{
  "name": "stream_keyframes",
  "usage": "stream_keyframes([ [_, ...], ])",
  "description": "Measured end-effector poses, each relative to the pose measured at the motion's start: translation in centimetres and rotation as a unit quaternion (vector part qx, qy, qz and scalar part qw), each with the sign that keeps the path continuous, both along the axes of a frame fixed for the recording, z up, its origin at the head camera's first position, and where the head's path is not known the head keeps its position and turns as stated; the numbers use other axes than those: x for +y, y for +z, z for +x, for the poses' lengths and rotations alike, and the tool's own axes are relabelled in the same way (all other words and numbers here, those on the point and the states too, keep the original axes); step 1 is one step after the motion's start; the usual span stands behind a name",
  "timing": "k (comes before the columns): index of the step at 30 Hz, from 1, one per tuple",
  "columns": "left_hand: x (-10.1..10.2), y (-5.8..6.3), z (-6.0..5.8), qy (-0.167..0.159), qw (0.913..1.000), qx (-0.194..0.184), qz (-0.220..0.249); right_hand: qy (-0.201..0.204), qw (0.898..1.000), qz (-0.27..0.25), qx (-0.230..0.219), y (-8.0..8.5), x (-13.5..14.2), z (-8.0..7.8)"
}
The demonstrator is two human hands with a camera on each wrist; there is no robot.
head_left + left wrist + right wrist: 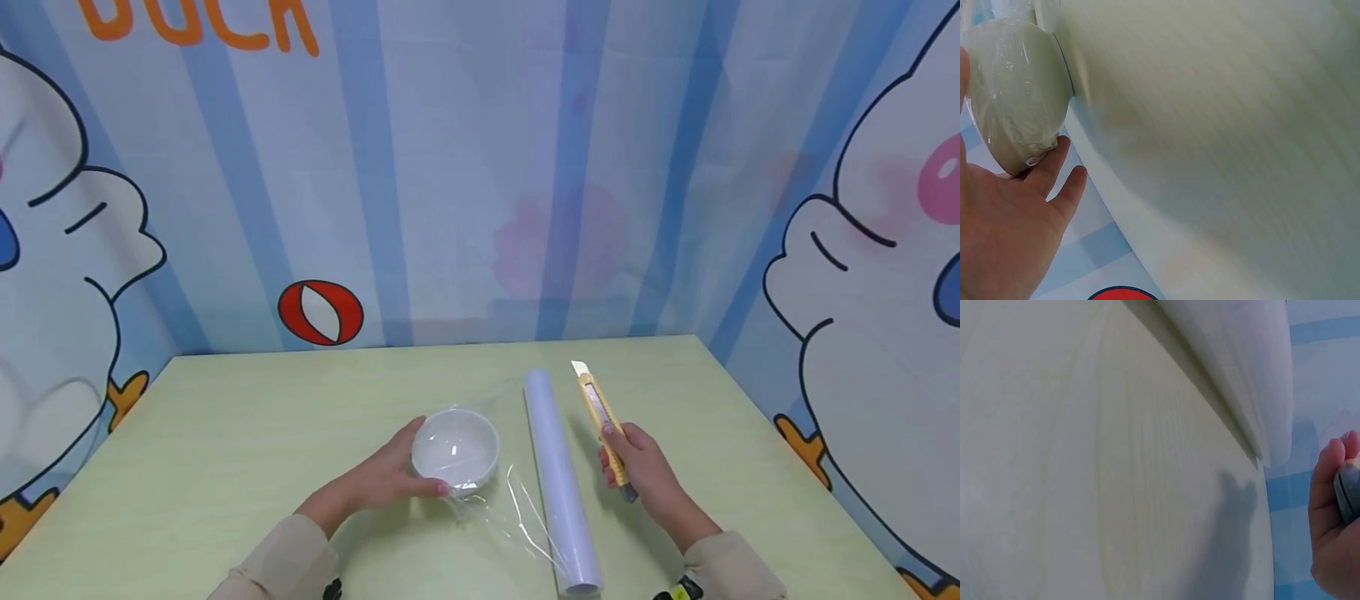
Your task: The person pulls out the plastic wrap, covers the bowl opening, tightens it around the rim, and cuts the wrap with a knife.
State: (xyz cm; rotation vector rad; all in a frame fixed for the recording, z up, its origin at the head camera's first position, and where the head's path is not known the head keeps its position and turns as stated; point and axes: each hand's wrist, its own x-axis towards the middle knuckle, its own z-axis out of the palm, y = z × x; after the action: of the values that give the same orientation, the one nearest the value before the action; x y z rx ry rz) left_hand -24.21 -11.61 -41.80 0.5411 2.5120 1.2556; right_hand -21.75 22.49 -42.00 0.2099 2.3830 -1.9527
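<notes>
A white bowl (454,450) with clear plastic wrap (517,517) stretched over its top is near the middle of the table. My left hand (390,471) holds it from the left side, thumb at the near rim and fingers round the far side. In the left wrist view, crinkled film clings to the wall of the bowl (1022,94). Right of the plastic wrap roll (558,483), my right hand (645,462) grips a yellow utility knife (600,408), its blade out and pointing away from me. Only the knife's grey end (1349,490) shows in the right wrist view.
The roll lies lengthwise on the pale green table (247,467), between bowl and knife, with loose film running from it to the bowl. A striped cartoon curtain (457,167) stands behind the table's far edge and along both sides.
</notes>
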Motion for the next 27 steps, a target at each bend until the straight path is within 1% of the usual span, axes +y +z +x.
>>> stream_keyframes([
  [2, 0.1, 0.0, -0.1, -0.001, 1.0, -0.002, 0.001, -0.026, 1.0, 0.006, -0.001, -0.1, 0.2, 0.0],
  [5, 0.1, 0.1, -0.1, -0.002, 1.0, -0.006, 0.0, -0.054, 0.998, 0.016, -0.009, -0.3, 0.4, 0.1],
  [10, 0.1, 0.1, -0.2, 0.002, 0.9999, -0.011, -0.007, -0.067, 0.997, 0.024, -0.019, -0.4, 0.4, 0.4],
  [13, 0.1, 0.2, -0.1, 0.005, 0.9998, -0.014, -0.014, -0.06, 0.998, 0.022, -0.009, -0.2, 0.3, 0.5],
  [15, 0.0, 0.2, -0.1, 0.007, 0.9997, -0.016, -0.018, -0.047, 0.999, 0.013, -0.002, 0.0, 0.3, 0.5],
  [20, 0.0, 0.5, 0.0, 0.006, 0.9995, -0.018, -0.026, -0.01, 0.999, -0.034, -0.004, 0.7, 0.1, 0.4],
  [22, 0.0, 0.6, 0.0, 0.005, 0.9993, -0.019, -0.033, 0.002, 0.999, -0.045, -0.001, 0.9, -0.1, 0.5],
  [27, -0.1, 0.7, 0.0, 0.004, 0.9986, -0.023, -0.048, 0.015, 0.999, -0.03, 0.015, 1.2, -0.4, 0.7],
])
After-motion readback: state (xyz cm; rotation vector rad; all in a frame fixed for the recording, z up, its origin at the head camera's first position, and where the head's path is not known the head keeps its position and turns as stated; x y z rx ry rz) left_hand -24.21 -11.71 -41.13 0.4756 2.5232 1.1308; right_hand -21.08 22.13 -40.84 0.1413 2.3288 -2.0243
